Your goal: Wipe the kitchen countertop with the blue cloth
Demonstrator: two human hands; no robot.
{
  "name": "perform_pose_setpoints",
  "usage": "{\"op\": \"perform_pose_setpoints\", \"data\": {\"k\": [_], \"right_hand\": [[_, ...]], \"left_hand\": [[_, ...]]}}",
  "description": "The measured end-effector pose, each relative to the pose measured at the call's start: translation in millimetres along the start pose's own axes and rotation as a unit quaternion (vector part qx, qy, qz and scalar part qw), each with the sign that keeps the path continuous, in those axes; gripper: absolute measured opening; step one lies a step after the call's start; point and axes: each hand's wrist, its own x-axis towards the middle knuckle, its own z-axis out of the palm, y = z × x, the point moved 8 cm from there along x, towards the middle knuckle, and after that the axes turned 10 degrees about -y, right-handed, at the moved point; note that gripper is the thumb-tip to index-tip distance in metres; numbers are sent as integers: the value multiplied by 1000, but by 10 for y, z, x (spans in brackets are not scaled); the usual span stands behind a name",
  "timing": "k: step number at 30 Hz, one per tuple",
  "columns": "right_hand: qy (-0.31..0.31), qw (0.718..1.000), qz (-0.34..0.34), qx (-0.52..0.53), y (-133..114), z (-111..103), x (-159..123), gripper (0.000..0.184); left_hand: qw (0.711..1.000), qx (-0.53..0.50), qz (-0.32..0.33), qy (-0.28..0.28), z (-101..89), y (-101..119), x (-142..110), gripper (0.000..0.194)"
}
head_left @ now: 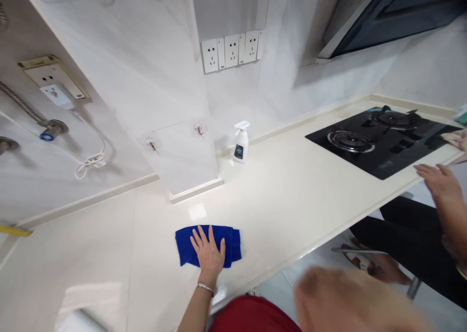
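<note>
Now the left hand (207, 256) is pressing flat, fingers spread, on a folded blue cloth (233, 244) at lower centre; the blurred right hand (350, 303) is showing no readable state.

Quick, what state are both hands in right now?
Left hand: open, lying flat on the blue cloth, not gripping.
Right hand: too blurred to tell.

This is a home kitchen: a black two-burner gas hob (379, 142) is sitting on the cream stone table (277, 195), with a range hood (394, 15) hanging above it and wall sockets (230, 50) lining the wall left of it.
</note>
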Motion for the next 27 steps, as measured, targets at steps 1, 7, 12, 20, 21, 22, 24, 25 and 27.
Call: {"op": "perform_pose_setpoints", "data": {"k": [1,7,12,20,21,22,24,25,27], "right_hand": [[-32,992,-31,-120,-112,17,245,28],[22,454,-311,-834,-455,-585,1018,34],[166,243,-378,-878,-511,-1670,1115,41],[236,242,-385,-859,-444,-1916,1131,51],[232,246,-385,-859,-445,-1931,1125,52],[228,253,-384,-858,-454,-1953,1121,51],[217,264,-386,-857,-478,-1999,1116,51],[215,269,-390,-854,-493,-2016,1112,50],[211,281,-398,-848,-515,-2033,1108,51]], "left_hand": [[1000,-3,25,-13,-41,-45,39,61],[979,-16,179,-94,-353,-632,270,50],[979,-41,160,-123,-498,-1118,494,53],[991,-28,-117,60,-205,-818,344,53],[990,-23,-122,74,-167,-736,280,55],[989,-17,-123,86,-146,-677,227,56],[988,-5,-116,98,-143,-643,165,58],[989,-2,-110,96,-151,-669,157,58],[992,0,-100,82,-179,-793,176,59]]}}
